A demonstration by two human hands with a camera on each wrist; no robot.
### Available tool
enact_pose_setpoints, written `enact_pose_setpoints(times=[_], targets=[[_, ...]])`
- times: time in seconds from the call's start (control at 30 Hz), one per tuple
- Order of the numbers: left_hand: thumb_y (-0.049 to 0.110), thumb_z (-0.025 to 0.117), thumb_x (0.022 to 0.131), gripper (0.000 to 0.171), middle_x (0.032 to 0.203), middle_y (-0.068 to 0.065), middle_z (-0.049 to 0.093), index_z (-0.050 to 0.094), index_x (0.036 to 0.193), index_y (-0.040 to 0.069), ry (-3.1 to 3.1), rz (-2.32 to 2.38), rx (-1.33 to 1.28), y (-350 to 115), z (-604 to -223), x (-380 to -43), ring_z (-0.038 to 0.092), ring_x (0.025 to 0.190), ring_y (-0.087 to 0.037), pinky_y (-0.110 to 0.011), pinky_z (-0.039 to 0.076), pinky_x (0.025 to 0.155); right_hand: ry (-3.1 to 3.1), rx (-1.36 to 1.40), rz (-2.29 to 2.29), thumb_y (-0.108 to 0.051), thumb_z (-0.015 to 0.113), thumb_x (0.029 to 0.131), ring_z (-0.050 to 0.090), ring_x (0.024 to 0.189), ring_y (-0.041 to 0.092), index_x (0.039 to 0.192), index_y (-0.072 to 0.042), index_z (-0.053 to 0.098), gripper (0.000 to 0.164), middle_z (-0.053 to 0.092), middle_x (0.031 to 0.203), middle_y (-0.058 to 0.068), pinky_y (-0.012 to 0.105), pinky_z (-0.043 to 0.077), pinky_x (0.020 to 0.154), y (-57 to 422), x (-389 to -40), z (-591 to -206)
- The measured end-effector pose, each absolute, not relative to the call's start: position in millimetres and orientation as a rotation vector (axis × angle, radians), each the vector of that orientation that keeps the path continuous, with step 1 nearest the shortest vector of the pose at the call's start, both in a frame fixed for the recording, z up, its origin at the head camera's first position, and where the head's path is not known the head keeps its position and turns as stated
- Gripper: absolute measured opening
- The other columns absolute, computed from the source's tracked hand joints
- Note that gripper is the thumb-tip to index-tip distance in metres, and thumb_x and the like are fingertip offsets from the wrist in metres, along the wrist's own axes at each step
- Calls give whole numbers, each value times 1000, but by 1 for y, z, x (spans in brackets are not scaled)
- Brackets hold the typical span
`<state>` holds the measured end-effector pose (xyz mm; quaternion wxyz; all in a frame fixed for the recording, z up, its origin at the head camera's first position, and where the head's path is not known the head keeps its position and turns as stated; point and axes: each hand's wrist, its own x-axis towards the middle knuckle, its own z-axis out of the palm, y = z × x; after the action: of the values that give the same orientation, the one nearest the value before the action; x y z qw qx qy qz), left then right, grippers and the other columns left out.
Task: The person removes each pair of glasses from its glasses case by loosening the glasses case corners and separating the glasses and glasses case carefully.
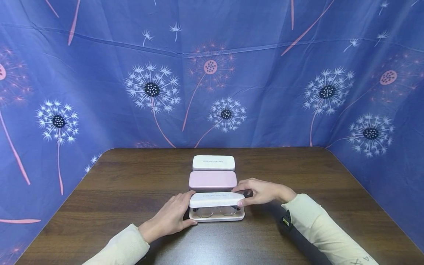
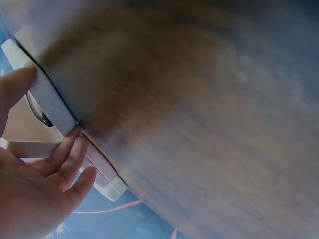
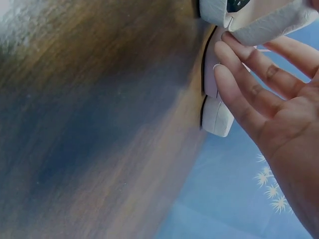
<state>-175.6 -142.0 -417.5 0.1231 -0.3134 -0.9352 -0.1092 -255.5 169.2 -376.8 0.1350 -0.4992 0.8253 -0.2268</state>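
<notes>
Nearest on the table is a white glasses case (image 1: 216, 199) with its lid partly raised. Inside lies a pair of eyeglasses (image 1: 206, 212) with clear lenses and dark temples, half covered by the lid. My left hand (image 1: 170, 215) grips the case's left end, thumb at the front of the base (image 2: 52, 105) and fingers toward the back. At the right end, my right hand (image 1: 261, 192) pinches the lid (image 3: 276, 25), its thumb at the front edge and fingers behind.
Directly behind stands a closed pink case (image 1: 213, 179), and beyond it a closed white case (image 1: 213, 162) with lettering on top. All sit in a row on the brown wooden table (image 1: 132, 176). A blue dandelion-print cloth (image 1: 265, 73) hangs around the table.
</notes>
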Motion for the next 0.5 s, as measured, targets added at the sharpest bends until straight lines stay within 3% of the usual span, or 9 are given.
enact_pose_setpoints(times=[0.3, 0.5], targets=[[43, 78, 65, 86, 113, -14, 60, 41, 126, -5, -2711, -333, -907, -142, -420, -176, 58, 98, -21, -38, 47, 85, 2349, -1363, -670, -30, 57, 89, 56, 94, 8, 119, -5, 59, 40, 61, 108, 5, 30, 51, 77, 166, -257, -375], [42, 79, 64, 90, 115, -18, 59, 39, 127, -7, -2751, -365, -862, -141, -419, -176, 59, 101, -26, -41, 46, 88, 2368, -1334, -657, -29, 52, 92, 58, 101, 15, 121, -1, 57, 40, 61, 114, 10, 23, 49, 77, 167, -257, -373]])
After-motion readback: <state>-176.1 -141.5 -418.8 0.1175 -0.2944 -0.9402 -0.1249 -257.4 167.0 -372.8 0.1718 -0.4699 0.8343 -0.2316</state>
